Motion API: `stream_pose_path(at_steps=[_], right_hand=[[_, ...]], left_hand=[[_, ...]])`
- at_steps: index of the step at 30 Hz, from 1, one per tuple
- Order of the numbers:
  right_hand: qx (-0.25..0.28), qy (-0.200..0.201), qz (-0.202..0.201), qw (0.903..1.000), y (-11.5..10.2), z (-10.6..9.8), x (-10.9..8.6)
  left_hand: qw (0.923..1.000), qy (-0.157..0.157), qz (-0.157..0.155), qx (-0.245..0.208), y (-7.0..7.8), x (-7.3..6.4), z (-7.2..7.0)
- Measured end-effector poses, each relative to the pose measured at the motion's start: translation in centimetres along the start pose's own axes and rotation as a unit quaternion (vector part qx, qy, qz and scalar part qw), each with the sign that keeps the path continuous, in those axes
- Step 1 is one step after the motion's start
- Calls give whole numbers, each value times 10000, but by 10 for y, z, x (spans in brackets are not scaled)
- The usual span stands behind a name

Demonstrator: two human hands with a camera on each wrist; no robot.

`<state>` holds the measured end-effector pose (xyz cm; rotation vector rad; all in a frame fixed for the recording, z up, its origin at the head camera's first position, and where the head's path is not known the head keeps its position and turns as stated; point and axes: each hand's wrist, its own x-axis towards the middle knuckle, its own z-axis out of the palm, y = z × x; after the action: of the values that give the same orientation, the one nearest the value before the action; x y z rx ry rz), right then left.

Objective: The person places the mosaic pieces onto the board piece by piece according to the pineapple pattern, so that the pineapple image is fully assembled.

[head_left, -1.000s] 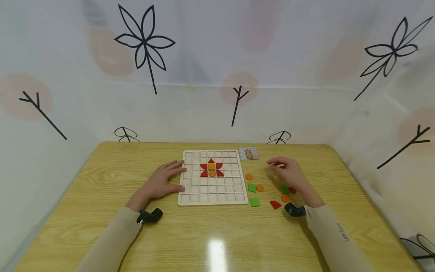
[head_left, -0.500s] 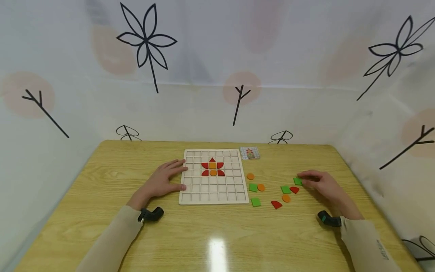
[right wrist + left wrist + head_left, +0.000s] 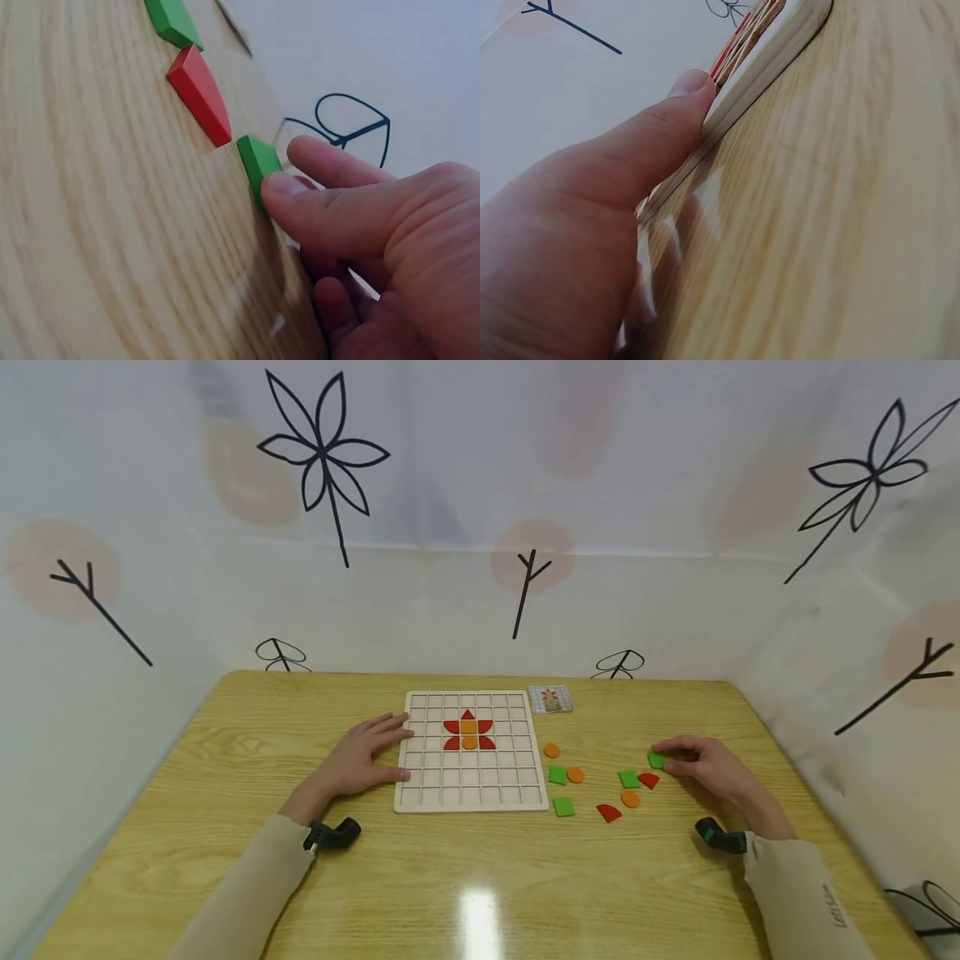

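Note:
My left hand (image 3: 352, 762) rests at the left edge of a pale wooden grid board (image 3: 517, 779), fingers spread and thumb on its rim. In the left wrist view the thumb (image 3: 656, 142) lies against the board's side (image 3: 780, 64). Set into the grid are red pieces (image 3: 484, 727), an orange square (image 3: 468, 727) and an orange disc (image 3: 469, 742). At the far right of the loose pieces, my right hand (image 3: 712, 770) pinches a green square tile (image 3: 656, 761) between thumb and index finger. The right wrist view shows the thumb on the near side of this green tile (image 3: 256, 161).
Between the board and my right hand lie green squares (image 3: 563, 807), orange discs (image 3: 631, 799) and red quarter-circle pieces (image 3: 609, 812). A small picture card (image 3: 551, 699) lies by the board's back right corner. A patterned cloth wall (image 3: 435, 602) stands behind the wooden table (image 3: 375, 893).
My right hand has come down to the right, from beside the card to the far-right green square tile, and now pinches it. The left hand stays at the board.

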<state>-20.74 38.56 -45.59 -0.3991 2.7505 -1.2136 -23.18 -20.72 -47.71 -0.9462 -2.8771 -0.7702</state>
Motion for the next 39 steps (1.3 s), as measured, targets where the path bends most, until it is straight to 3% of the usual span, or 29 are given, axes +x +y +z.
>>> stream_pose_path(at_steps=[13, 23, 29, 39], right_hand=[[65, 55, 201, 9998, -3, -1, 1], [-237, 332, 520, 9978, -5, 3, -1], [-454, 658, 472, 9957, -8, 2, -2], [39, 1199, 532, 9914, -17, 11, -3]], left_hand=[[10000, 20, -31, -31, -1, 2, -1], [10000, -1, -33, -42, -1, 1, -1], [10000, -16, 0, -72, -1, 1, -1], [10000, 1, 32, -79, 0, 0, -2]])
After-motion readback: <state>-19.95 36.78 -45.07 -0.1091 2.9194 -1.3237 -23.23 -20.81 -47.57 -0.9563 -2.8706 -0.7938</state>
